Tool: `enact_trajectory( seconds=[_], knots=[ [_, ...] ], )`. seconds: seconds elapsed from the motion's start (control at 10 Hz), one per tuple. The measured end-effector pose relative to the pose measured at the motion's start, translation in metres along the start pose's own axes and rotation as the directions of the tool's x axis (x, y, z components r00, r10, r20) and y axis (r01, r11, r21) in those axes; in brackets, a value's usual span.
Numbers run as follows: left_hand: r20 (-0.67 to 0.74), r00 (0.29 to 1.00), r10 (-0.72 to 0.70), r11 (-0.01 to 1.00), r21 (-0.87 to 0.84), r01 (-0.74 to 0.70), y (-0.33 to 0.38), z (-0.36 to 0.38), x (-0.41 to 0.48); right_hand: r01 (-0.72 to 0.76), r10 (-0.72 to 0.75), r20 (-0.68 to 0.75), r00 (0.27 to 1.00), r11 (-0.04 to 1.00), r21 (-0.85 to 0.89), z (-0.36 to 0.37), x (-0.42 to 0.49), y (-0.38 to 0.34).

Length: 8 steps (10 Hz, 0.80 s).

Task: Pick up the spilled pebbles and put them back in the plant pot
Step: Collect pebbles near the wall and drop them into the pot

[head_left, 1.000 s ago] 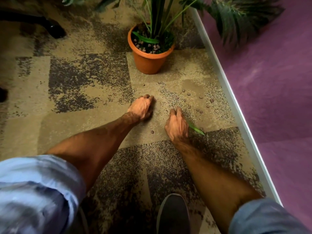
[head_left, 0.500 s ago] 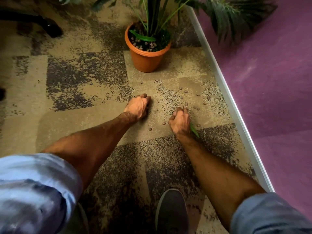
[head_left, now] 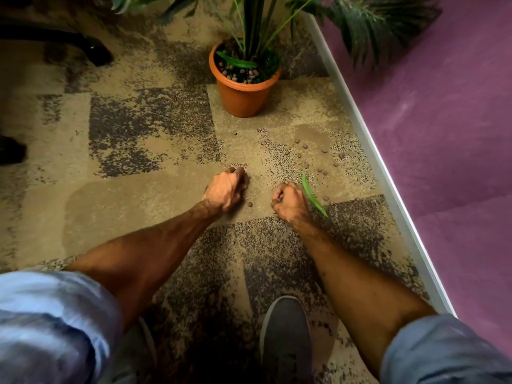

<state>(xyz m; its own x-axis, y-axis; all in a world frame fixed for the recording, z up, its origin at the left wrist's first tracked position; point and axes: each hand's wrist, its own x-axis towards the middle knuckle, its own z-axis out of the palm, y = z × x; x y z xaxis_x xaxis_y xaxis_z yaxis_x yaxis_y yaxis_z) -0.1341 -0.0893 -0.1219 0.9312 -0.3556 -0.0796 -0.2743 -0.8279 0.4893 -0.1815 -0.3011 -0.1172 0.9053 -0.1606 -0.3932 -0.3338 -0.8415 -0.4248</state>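
An orange plant pot (head_left: 241, 99) stands on the carpet ahead, with pebbles on its soil and green stems rising from it. Several small brown spilled pebbles (head_left: 305, 146) lie scattered on the carpet to the right of my hands. One lone pebble (head_left: 250, 204) sits between my hands. My left hand (head_left: 225, 189) rests fisted on the carpet, fingers curled under; what it holds is hidden. My right hand (head_left: 289, 200) is closed into a fist with pebbles showing at its fingers.
A fallen green leaf (head_left: 313, 196) lies just right of my right hand. A white skirting strip (head_left: 368, 151) borders a purple wall on the right. A black chair leg (head_left: 91, 51) stands at the far left. My grey shoe (head_left: 286, 336) is near the bottom.
My right hand has curled from flat fingers on the carpet into a fist and drawn back slightly. My left hand has stayed fisted in place.
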Motion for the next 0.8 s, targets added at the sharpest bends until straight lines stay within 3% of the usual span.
enact_trajectory(
  seconds=[0.1, 0.2, 0.3, 0.4, 0.5, 0.6, 0.7, 0.8],
  knots=[
    [0.035, 0.991, 0.128, 0.991, -0.030, -0.127, 0.010, 0.003, -0.012, -0.006, 0.007, 0.063, 0.998, 1.000, -0.012, -0.002, -0.013, 0.004],
    [0.062, 0.990, 0.130, 0.991, 0.013, -0.131, 0.016, 0.013, -0.021, 0.008, -0.006, 0.100, 0.995, 1.000, -0.018, 0.002, -0.032, 0.011],
    [0.148, 0.976, 0.162, 0.986, 0.009, -0.165, 0.022, 0.021, -0.024, -0.021, 0.021, 0.026, 0.999, 1.000, 0.003, 0.007, -0.045, 0.012],
    [0.211, 0.960, 0.186, 0.980, -0.112, -0.166, 0.029, 0.024, -0.026, -0.017, 0.018, 0.027, 0.999, 0.999, -0.030, 0.012, -0.056, 0.014],
    [0.241, 0.956, 0.169, 0.985, -0.085, -0.153, 0.029, 0.030, -0.030, 0.082, -0.078, 0.037, 0.996, 0.987, -0.136, 0.014, -0.058, 0.020],
    [0.259, 0.957, 0.128, 0.987, -0.126, -0.098, 0.024, 0.021, -0.038, 0.207, -0.201, 0.051, 0.978, 0.952, -0.225, 0.019, -0.056, 0.022],
    [0.271, 0.963, 0.005, 0.934, -0.346, 0.093, 0.022, 0.008, -0.044, 0.032, -0.031, -0.011, 0.999, 0.990, 0.135, 0.019, -0.049, 0.016],
    [0.334, 0.933, -0.136, 0.858, -0.430, 0.279, 0.023, 0.004, -0.039, 0.189, -0.198, -0.024, 0.980, 0.960, -0.207, 0.016, -0.056, 0.014]
  ],
)
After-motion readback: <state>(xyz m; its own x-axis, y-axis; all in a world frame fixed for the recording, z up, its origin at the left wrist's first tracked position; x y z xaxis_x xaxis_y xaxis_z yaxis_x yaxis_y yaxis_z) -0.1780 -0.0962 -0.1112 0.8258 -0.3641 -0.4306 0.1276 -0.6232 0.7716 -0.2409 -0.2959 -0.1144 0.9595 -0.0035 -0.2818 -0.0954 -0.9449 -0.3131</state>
